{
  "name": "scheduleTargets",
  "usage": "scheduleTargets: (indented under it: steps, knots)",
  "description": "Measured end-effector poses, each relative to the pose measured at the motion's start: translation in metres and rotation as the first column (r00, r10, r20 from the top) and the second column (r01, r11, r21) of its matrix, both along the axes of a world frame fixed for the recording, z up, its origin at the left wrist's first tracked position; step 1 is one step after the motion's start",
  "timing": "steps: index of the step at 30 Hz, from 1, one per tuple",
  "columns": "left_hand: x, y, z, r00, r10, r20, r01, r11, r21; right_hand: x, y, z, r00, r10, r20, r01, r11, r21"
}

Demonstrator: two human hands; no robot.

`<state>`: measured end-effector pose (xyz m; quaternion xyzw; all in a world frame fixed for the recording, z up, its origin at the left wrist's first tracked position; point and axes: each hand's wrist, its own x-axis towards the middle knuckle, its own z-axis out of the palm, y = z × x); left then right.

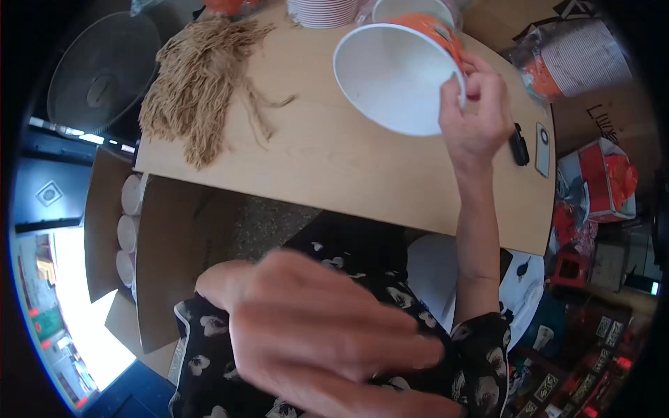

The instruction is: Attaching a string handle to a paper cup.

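A large paper bowl (390,80), white inside with an orange patterned outside, is tilted above the table with its mouth facing me. My right hand (479,115) grips its right rim, thumb inside and fingers outside. Close to the camera, my left hand (327,334) is partly blurred, its fingers stretched to the right over my lap. Nothing shows in the left hand, though its palm side is hidden. Beyond the held bowl stands another white bowl (418,8), mostly covered by it. A stack of white paper bowls (322,12) rises at the table's far edge.
A bundle of tan strings (202,83) lies on the table's (320,167) left side. A black marker (518,145) and a pale flat device (542,150) sit at right. Bagged bowls (582,59) are beyond. An open carton (174,258) with white cups stands at left.
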<state>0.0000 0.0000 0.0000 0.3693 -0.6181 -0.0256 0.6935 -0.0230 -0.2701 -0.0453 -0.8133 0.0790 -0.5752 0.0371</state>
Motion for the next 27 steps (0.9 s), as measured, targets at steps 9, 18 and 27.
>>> scheduleTargets:
  steps: [9,18,27]
  knots:
    - [0.093,0.038,-0.124,0.669,0.697,0.259,-0.682,0.438,0.586,-0.055,0.012,-0.037,0.944,-0.024,-0.330,0.239,0.738,0.631]
    - [0.160,0.067,-0.160,0.584,0.727,0.361,-0.666,0.174,0.726,-0.086,0.101,-0.052,0.939,0.329,-0.103,0.032,0.215,0.976]
    - [0.166,0.059,-0.152,0.620,0.334,0.710,-0.778,0.376,0.503,-0.093,0.163,-0.093,0.683,0.704,-0.194,-0.175,0.416,0.893]
